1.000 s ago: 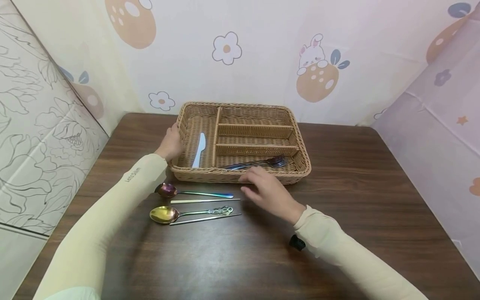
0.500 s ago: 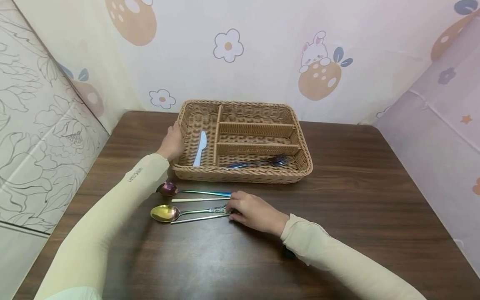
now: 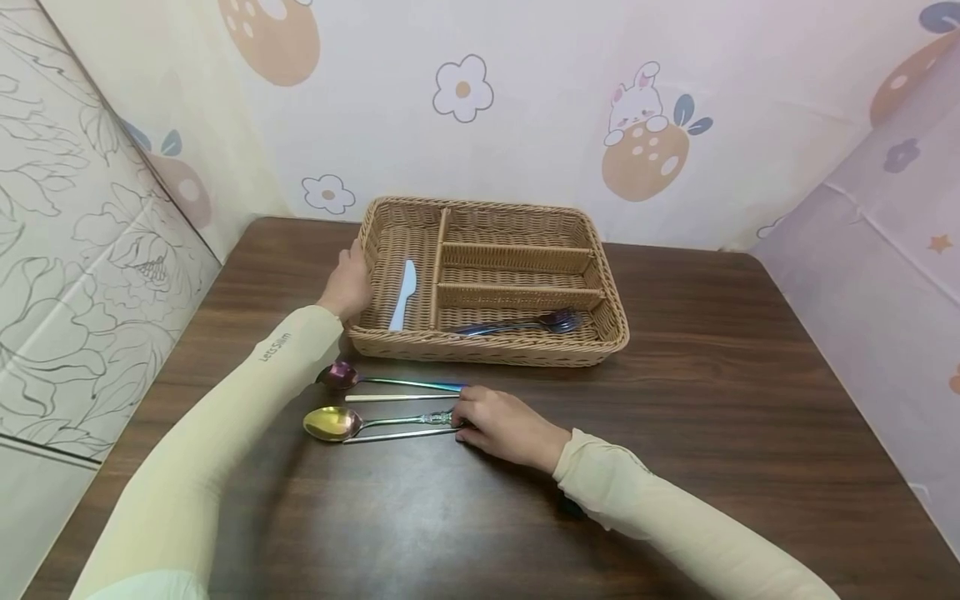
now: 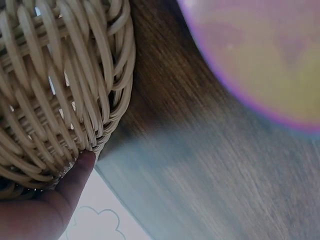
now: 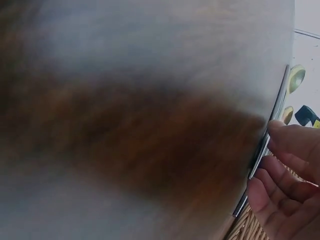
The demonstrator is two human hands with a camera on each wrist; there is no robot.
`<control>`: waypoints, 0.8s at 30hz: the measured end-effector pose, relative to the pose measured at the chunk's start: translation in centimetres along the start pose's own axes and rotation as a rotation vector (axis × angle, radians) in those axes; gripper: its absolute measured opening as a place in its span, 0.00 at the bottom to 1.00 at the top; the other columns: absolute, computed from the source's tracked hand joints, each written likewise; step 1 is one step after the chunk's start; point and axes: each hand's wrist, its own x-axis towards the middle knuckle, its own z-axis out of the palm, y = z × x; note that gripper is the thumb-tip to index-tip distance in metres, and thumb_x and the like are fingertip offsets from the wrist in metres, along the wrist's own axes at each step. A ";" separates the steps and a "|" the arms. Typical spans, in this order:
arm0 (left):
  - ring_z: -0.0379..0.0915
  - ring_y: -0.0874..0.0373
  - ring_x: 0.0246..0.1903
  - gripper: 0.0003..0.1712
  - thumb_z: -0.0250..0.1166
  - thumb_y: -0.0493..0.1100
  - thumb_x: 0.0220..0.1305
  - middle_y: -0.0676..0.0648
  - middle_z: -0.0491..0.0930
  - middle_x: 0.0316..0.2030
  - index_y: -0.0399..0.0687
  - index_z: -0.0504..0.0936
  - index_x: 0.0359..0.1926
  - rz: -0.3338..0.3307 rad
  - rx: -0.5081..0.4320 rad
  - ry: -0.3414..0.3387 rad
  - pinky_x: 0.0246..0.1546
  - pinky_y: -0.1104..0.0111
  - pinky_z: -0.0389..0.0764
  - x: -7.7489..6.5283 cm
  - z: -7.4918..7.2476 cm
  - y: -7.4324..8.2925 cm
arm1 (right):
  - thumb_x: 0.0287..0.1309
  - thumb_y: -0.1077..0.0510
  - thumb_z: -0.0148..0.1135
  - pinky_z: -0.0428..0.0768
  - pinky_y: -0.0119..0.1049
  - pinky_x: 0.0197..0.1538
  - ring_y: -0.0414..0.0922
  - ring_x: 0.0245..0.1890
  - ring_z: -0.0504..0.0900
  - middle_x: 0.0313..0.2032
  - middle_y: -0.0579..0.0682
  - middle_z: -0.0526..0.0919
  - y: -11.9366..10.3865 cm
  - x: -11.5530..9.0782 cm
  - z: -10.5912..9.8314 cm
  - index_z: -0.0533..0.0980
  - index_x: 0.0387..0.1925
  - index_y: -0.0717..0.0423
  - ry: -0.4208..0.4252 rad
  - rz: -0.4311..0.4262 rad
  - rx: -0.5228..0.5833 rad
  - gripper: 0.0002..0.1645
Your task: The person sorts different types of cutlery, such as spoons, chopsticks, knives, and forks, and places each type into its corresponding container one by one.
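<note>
My left hand (image 3: 349,283) grips the left wall of a woven basket (image 3: 487,350); in the left wrist view its thumb (image 4: 70,190) lies against the weave. My right hand (image 3: 506,423) is at the handle end of a gold-bowled spoon (image 3: 330,423), its fingers curled round the ornate handle and hiding the tip. Beside that spoon lie two slim chopstick-like sticks, one cream-ended (image 3: 367,398) and one silver (image 3: 397,436). Behind them lies a purple-bowled spoon (image 3: 343,375) with a rainbow handle. The right wrist view shows thumb and fingers on either side of thin metal (image 5: 277,102).
The basket's left compartment holds a white knife (image 3: 402,296). Dark forks (image 3: 561,320) lie in its front right compartment. Dividers (image 3: 517,296) split the right side. A patterned curtain (image 3: 517,150) hangs behind the brown table (image 3: 712,358).
My right hand has moved from the basket's front rim down and left to the spoon handle, staying there over the last half second. My left hand still grips the basket.
</note>
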 end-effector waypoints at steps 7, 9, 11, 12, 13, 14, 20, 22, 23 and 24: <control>0.62 0.31 0.57 0.44 0.47 0.25 0.61 0.25 0.52 0.61 0.33 0.33 0.72 -0.006 0.002 -0.005 0.58 0.45 0.67 0.0 0.0 0.0 | 0.56 0.62 0.66 0.77 0.27 0.32 0.37 0.30 0.76 0.30 0.44 0.76 -0.2 0.1 0.2 0.78 0.26 0.52 -0.015 0.008 -0.025 0.06; 0.62 0.31 0.57 0.45 0.48 0.25 0.60 0.25 0.52 0.61 0.33 0.33 0.72 -0.004 0.005 -0.001 0.58 0.45 0.67 0.0 0.0 -0.1 | 0.56 0.63 0.65 0.77 0.28 0.32 0.37 0.30 0.76 0.30 0.44 0.76 -0.2 0.1 0.2 0.77 0.26 0.52 -0.017 0.011 -0.038 0.06; 0.62 0.31 0.57 0.45 0.48 0.24 0.60 0.25 0.52 0.61 0.33 0.33 0.72 -0.002 0.007 0.002 0.58 0.45 0.67 0.0 0.0 -0.1 | 0.57 0.63 0.64 0.78 0.30 0.32 0.38 0.30 0.76 0.30 0.44 0.76 -0.3 0.1 0.3 0.77 0.27 0.53 -0.015 0.013 -0.054 0.06; 0.62 0.31 0.57 0.45 0.48 0.24 0.60 0.25 0.52 0.61 0.33 0.33 0.72 -0.002 0.006 0.004 0.58 0.45 0.67 0.0 0.0 -0.1 | 0.58 0.63 0.63 0.78 0.30 0.32 0.39 0.30 0.76 0.30 0.45 0.76 -0.4 0.2 0.3 0.77 0.27 0.53 -0.012 0.012 -0.063 0.06; 0.62 0.31 0.57 0.45 0.48 0.24 0.60 0.25 0.52 0.61 0.33 0.33 0.72 -0.002 0.006 0.005 0.58 0.45 0.67 0.0 0.0 -0.1 | 0.59 0.63 0.62 0.78 0.31 0.32 0.40 0.30 0.76 0.29 0.45 0.76 -0.4 0.2 0.3 0.76 0.27 0.54 -0.010 0.012 -0.070 0.06; 0.62 0.31 0.57 0.45 0.48 0.25 0.60 0.25 0.52 0.61 0.33 0.33 0.72 -0.005 0.004 0.006 0.59 0.45 0.67 0.0 0.0 0.0 | 0.59 0.64 0.61 0.78 0.31 0.33 0.40 0.30 0.76 0.29 0.46 0.75 -0.5 0.2 0.3 0.76 0.28 0.54 -0.009 0.012 -0.076 0.05; 0.61 0.31 0.58 0.45 0.47 0.24 0.60 0.26 0.52 0.62 0.33 0.32 0.72 -0.019 0.006 -0.001 0.60 0.46 0.66 -0.1 0.0 0.1 | 0.61 0.65 0.59 0.78 0.30 0.36 0.41 0.32 0.75 0.30 0.47 0.75 -0.5 0.1 0.2 0.76 0.30 0.57 -0.028 0.026 -0.069 0.04; 0.61 0.31 0.58 0.45 0.47 0.24 0.60 0.25 0.51 0.62 0.33 0.32 0.72 -0.020 0.010 -0.003 0.60 0.46 0.66 -0.1 0.0 0.2 | 0.60 0.66 0.60 0.78 0.30 0.38 0.41 0.33 0.76 0.30 0.47 0.75 -0.5 0.1 0.1 0.76 0.30 0.57 -0.031 0.028 -0.065 0.03; 0.61 0.31 0.58 0.45 0.47 0.24 0.60 0.25 0.51 0.62 0.33 0.32 0.72 -0.020 0.013 -0.004 0.60 0.45 0.66 -0.1 -0.1 0.2 | 0.60 0.66 0.61 0.79 0.30 0.38 0.41 0.34 0.76 0.30 0.47 0.75 -0.4 0.1 0.0 0.76 0.30 0.57 -0.027 0.027 -0.062 0.03; 0.61 0.31 0.58 0.45 0.47 0.24 0.60 0.25 0.51 0.62 0.33 0.32 0.72 -0.019 0.016 -0.002 0.60 0.45 0.66 -0.2 -0.1 0.2 | 0.60 0.66 0.61 0.79 0.30 0.38 0.41 0.34 0.76 0.30 0.47 0.75 -0.4 0.1 -0.1 0.76 0.30 0.57 -0.022 0.025 -0.062 0.03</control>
